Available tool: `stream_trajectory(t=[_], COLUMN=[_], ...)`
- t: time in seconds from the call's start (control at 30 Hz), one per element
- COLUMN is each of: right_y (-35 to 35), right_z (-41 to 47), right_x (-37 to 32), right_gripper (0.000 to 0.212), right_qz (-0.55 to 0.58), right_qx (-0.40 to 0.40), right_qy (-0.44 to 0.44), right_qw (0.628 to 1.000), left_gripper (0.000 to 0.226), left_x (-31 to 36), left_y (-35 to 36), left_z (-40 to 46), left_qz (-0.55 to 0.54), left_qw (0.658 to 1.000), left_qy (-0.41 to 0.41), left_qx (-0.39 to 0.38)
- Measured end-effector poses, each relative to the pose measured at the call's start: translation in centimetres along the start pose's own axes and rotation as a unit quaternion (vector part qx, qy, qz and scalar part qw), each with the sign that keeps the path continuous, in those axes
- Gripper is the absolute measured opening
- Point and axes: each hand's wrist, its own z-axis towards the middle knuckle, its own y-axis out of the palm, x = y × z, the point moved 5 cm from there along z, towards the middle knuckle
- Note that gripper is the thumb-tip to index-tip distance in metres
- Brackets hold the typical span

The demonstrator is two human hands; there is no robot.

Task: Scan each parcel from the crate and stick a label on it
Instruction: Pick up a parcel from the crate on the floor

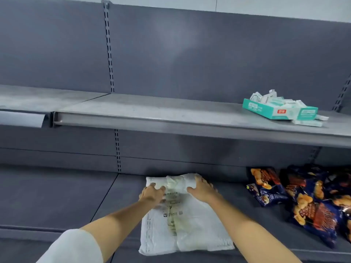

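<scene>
A white plastic parcel bag (pixel 188 226) with faint printed text lies flat on the lower grey shelf (pixel 57 196), reaching from the shelf's front edge toward the back panel. My left hand (pixel 152 193) rests on its far left part, fingers curled onto the plastic. My right hand (pixel 202 188) lies on its far right part, fingers bent over the bag's far end. No crate, scanner or label shows in this view.
Dark blue snack bags (pixel 307 202) are piled on the same shelf to the right of the parcel. On the upper shelf (pixel 152 112) at the right stands a teal box (pixel 279 109) of small white packs. A slotted upright (pixel 109 46) runs down the back panel.
</scene>
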Motion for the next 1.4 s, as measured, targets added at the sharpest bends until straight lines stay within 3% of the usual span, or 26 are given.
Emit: stream_trajectory(t=[0.13,0.27,0.4,0.63,0.97,1.13,1.3,1.4], right_y=[1.2,2.7,3.7,4.2,4.0,3.4,3.4,5.3], right_z=[1.5,2.5,2.8,2.3,-1.8,-7.9,-18.0,-25.2], right_x=[1.7,3.7,5.0,6.3,9.4,12.0,14.7,16.2], right_gripper=[0.076,0.083,0.093,0.102,0.099,0.09,0.082,0.091], right_qz=[0.003,0.045,0.085,0.155,0.296,0.321,0.341,0.345], right_qx=[-0.036,-0.05,-0.042,0.006,0.153,0.259,0.404,0.458], right_qy=[0.062,0.121,0.161,0.205,0.279,0.321,0.356,0.424], right_qw=[0.997,0.99,0.982,0.966,0.901,0.853,0.771,0.701], left_gripper=[0.063,0.064,0.065,0.058,0.05,0.045,0.035,0.028], left_x=[-0.7,-1.5,-2.7,-3.7,-0.9,1.5,3.9,3.8], left_y=[0.6,1.0,1.5,2.8,4.0,6.9,11.7,14.7], left_z=[1.7,2.3,2.7,3.0,2.9,1.1,-4.2,-8.7], left_qz=[0.007,0.087,0.052,0.037,-0.005,-0.026,-0.032,-0.037], left_qw=[0.998,0.99,0.983,0.982,0.998,0.993,0.974,0.955], left_qy=[-0.063,-0.103,-0.161,-0.158,0.039,0.116,0.213,0.264], left_qx=[-0.002,0.035,0.067,0.098,0.056,-0.018,-0.075,-0.129])
